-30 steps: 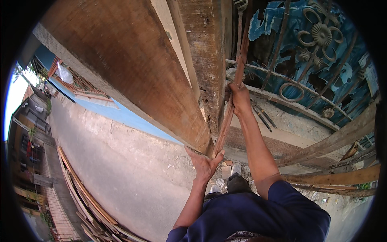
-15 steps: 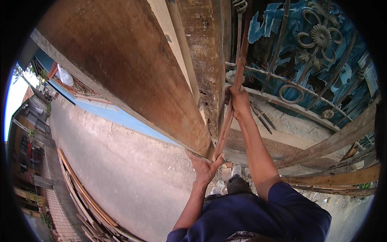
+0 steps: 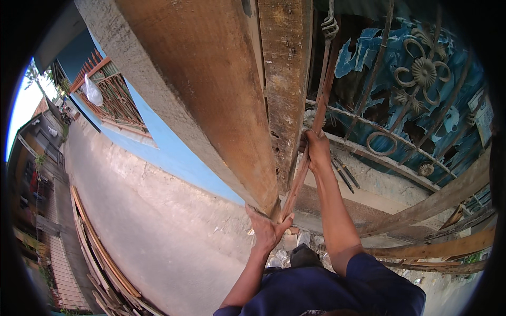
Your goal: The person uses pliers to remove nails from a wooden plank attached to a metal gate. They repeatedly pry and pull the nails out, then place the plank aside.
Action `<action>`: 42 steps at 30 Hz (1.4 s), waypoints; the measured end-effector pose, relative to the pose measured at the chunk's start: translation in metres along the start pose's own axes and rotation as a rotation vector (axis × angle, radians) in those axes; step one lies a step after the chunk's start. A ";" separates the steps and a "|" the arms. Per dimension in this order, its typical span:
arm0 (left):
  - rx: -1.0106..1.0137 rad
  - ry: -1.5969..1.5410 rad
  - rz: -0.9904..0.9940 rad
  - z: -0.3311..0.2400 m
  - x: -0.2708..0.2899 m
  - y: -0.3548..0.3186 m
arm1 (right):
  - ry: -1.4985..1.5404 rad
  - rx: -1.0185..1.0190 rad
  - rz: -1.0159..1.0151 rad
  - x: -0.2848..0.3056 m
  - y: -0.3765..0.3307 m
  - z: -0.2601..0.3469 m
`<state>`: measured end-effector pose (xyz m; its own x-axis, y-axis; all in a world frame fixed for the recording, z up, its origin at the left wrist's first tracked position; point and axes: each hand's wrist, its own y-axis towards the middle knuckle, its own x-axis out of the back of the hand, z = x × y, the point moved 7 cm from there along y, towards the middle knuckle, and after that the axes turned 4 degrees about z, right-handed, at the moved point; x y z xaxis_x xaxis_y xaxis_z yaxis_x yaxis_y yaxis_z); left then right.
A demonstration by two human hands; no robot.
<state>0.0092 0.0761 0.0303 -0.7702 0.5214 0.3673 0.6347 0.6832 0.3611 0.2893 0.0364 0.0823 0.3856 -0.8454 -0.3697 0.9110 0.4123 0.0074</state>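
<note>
A wide brown wooden plank (image 3: 211, 89) rises past me from its lower end near the middle of the view. Its pale edge faces left. My left hand (image 3: 266, 231) grips that lower end, fingers partly hidden behind it, thumb against a narrow reddish wooden strip (image 3: 297, 192). Higher up, my right hand (image 3: 318, 151) is wrapped round the same strip, which runs up along a rough upright timber (image 3: 284, 79). Just right of that hand, a pair of pliers-like handles (image 3: 345, 174) lies on the ledge.
On the right stands a metal window grille (image 3: 379, 142) with torn blue sheeting (image 3: 363, 50) behind it. Loose timbers (image 3: 443, 245) cross the lower right. More planks (image 3: 105, 253) lie on the paving at left, across from a blue wall (image 3: 174, 163). Rubble surrounds my feet.
The wide plank now stands steeper in view, its upper part shifted right, baring more of the blue wall and its barred window. Both hands keep their holds; my right hand sits slightly lower in view.
</note>
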 end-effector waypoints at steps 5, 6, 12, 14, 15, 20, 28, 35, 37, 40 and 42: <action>0.052 0.116 0.055 0.002 0.000 -0.001 | 0.017 0.035 0.015 -0.001 0.000 0.001; 0.072 0.104 0.065 0.003 0.000 -0.001 | 0.021 0.034 0.016 -0.003 0.000 0.001; 0.069 0.183 0.107 0.011 -0.004 -0.003 | 0.048 0.039 0.026 -0.002 0.003 -0.001; 0.060 0.129 0.111 0.011 -0.004 -0.001 | 0.050 0.026 0.018 -0.002 0.001 0.000; 0.057 0.103 0.115 0.011 -0.004 -0.001 | 0.053 0.032 0.026 -0.002 0.001 0.000; 0.044 0.069 0.078 0.014 -0.005 -0.003 | 0.040 0.035 0.028 -0.003 0.001 0.001; 0.049 0.066 0.104 0.023 -0.010 -0.004 | 0.055 0.039 0.024 -0.002 0.002 0.000; 0.088 0.060 0.103 0.022 -0.009 -0.006 | 0.009 0.048 0.020 -0.008 -0.005 0.008; 0.088 0.066 0.110 0.020 -0.009 -0.005 | 0.011 0.050 0.038 -0.005 -0.001 0.005; 0.051 0.136 0.145 0.021 -0.011 -0.004 | 0.004 0.034 0.030 -0.005 -0.001 0.003; 0.041 0.158 0.155 0.022 -0.011 -0.004 | 0.002 0.027 0.023 -0.004 -0.002 0.002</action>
<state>0.0138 0.0786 0.0054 -0.6422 0.5375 0.5465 0.7392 0.6229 0.2561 0.2863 0.0388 0.0859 0.4065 -0.8349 -0.3712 0.9054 0.4225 0.0412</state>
